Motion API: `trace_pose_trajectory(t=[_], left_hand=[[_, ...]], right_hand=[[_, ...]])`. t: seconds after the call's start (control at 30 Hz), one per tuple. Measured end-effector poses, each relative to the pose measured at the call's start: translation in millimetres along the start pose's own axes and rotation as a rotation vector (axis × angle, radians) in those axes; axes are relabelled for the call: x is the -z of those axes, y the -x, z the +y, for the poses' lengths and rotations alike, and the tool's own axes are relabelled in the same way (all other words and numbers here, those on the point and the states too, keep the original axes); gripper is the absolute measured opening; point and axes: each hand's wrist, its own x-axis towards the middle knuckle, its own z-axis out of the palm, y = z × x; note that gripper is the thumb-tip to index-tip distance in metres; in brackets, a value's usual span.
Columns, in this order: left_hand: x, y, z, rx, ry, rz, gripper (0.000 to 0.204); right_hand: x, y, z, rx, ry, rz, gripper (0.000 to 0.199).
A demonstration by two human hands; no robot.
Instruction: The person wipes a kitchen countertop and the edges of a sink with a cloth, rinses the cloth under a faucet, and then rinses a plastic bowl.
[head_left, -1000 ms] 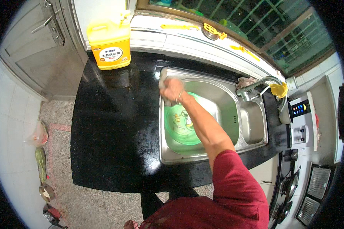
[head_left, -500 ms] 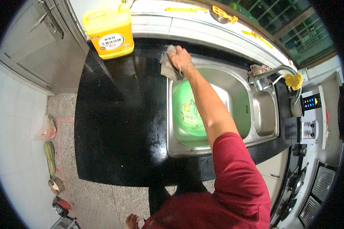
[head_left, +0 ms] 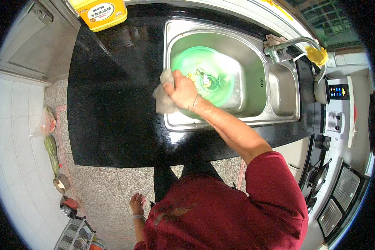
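**Operator:** Which step is in hand?

**Guide:** Judging by the posture, you are wiping along the left edge of the sink (head_left: pixel 168 46). The grey cloth (head_left: pixel 164 101) lies across that rim and laps onto the black counter (head_left: pixel 112 104).

**Operator:** State of my hands?

**Guide:** Your right hand (head_left: pixel 184 92) is closed over the cloth, gripping its right side from above. Your left hand (head_left: pixel 138 203) hangs beside your body, fingers loosely curled and apart, with nothing visible in it.

**Operator:** What does the next move call for?

**Guide:** A further stroke would call for spreading the cloth flat and pressing evenly where rim meets counter. Keep your wrist clear of the green basin (head_left: pixel 208 79) inside the sink. Check the bright patch on the counter below the sink's near-left corner; whether it is water or reflection, I cannot tell.
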Motion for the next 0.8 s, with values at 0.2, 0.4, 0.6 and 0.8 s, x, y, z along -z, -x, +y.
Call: trace_pose_trajectory(t=[0.2, 0.4, 0.6, 0.8], left_hand=[[-29, 19, 23, -0.006, -0.076, 0.035, 0.030], [-18, 14, 12, -0.080, -0.054, 0.016, 0.033], [43, -10, -76, -0.161, -0.075, 0.004, 0.031], [32, 2, -76, -0.257, -0.121, 0.025, 0.029]], right_hand=[[7, 68, -4, 0.167, 0.147, -0.357, 0.043], [50, 39, 13, 0.240, 0.433, -0.904, 0.032], [98, 29, -25, 0.258, 0.590, -0.677, 0.042], [29, 45, -69, 0.867, 0.431, -0.229, 0.067]])
